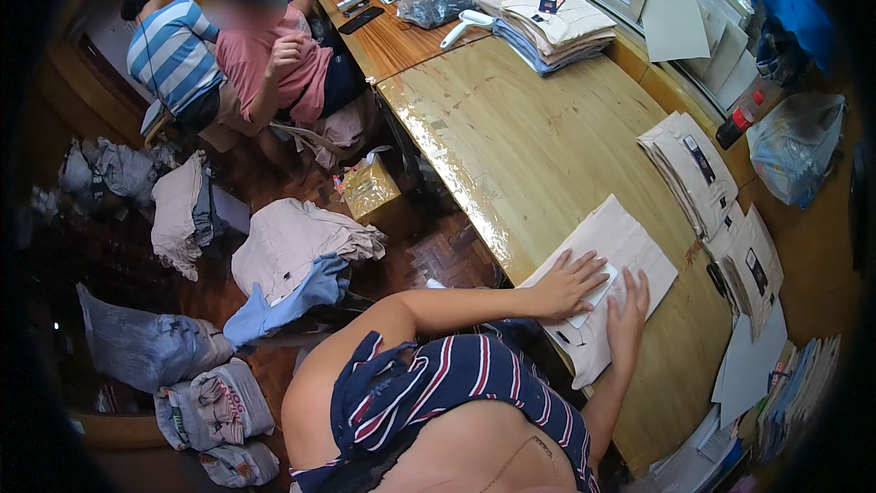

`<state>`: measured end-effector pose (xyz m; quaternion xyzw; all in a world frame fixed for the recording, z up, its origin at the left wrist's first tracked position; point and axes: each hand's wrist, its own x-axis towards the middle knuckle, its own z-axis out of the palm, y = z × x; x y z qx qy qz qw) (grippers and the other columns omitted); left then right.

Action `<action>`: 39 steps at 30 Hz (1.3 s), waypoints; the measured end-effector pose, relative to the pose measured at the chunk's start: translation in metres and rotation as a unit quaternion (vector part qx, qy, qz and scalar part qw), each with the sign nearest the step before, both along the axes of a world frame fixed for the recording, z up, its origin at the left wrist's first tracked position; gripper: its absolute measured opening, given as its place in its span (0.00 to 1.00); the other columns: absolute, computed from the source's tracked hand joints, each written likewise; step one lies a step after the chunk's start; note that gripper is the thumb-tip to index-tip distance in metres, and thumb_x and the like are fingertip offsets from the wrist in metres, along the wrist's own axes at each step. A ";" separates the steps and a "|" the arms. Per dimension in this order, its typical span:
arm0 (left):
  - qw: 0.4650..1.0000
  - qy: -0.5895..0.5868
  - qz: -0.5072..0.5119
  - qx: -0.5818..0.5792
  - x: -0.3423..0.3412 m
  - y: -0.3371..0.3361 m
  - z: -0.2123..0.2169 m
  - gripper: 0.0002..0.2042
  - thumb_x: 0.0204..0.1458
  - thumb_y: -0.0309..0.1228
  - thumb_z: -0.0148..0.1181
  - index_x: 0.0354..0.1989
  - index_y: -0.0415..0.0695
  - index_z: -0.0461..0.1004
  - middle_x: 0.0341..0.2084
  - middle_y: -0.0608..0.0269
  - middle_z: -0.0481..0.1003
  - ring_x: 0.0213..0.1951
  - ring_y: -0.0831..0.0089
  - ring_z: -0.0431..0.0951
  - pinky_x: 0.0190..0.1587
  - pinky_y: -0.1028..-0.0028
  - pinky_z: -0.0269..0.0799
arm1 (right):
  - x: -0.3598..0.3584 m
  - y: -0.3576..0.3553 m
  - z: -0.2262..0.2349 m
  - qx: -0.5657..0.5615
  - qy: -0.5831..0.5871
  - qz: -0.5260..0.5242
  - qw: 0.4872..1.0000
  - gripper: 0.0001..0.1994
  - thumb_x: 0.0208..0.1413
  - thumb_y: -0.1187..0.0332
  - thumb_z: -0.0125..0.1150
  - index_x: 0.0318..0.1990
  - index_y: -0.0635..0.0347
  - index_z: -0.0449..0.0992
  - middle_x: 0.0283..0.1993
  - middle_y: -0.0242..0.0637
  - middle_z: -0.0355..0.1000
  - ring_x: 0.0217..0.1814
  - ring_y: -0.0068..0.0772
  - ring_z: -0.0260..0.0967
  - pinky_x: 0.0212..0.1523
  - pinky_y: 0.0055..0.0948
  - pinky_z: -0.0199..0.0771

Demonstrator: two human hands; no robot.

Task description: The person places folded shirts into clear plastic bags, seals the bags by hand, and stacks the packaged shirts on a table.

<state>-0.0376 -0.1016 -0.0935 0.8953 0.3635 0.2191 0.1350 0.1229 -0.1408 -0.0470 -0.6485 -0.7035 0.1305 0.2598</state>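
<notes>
A cream folded cloth garment [622, 233] lies on the wooden table in front of me, its near corner hanging toward the edge. My left hand [571, 286] rests flat on it with the fingers spread, partly over a small white card-like piece [598, 295]. Beside that piece, my right hand [628, 315] lies on the cloth with its fingers stretched out. A thin dark cord or tag string [571, 340] shows on the cloth below my left hand. Whether the white piece is loose or fixed to the garment, I cannot tell.
Folded cream garments with dark tags [698, 169] line the table's right side. Stacks of folded garments [557, 23], a white handled tool [465, 27] and a phone [360, 20] sit farther off. Two people [274, 64] are at the far left. Cloth piles [306, 242] stand at left.
</notes>
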 end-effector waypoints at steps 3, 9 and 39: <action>0.999 0.037 0.000 0.025 0.009 0.004 -0.016 0.29 0.47 0.46 0.44 0.57 0.46 0.50 0.58 0.58 0.46 0.59 0.61 0.46 0.54 0.50 0.43 | -0.004 0.008 -0.018 -0.042 -0.115 -0.012 0.992 0.22 0.41 0.72 0.57 0.49 0.55 0.64 0.55 0.42 0.52 0.58 0.43 0.47 0.54 0.36 0.50; 0.993 -0.093 0.040 -0.069 0.009 -0.001 -0.008 0.29 0.41 0.35 0.55 0.53 0.43 0.54 0.54 0.49 0.51 0.55 0.56 0.51 0.53 0.57 0.49 | 0.014 0.017 -0.051 0.036 0.059 -0.086 0.994 0.25 0.40 0.74 0.58 0.50 0.56 0.63 0.46 0.43 0.61 0.46 0.39 0.59 0.47 0.31 0.59; 0.719 -0.408 -0.020 -0.562 0.012 0.075 0.034 0.23 0.43 0.21 0.53 0.49 0.42 0.54 0.25 0.61 0.70 0.23 0.79 0.69 0.26 0.80 0.68 | 0.011 0.042 -0.002 -0.074 0.548 -0.126 0.824 0.19 0.43 0.79 0.54 0.46 0.62 0.64 0.25 0.30 0.67 0.25 0.15 0.62 0.22 0.12 0.61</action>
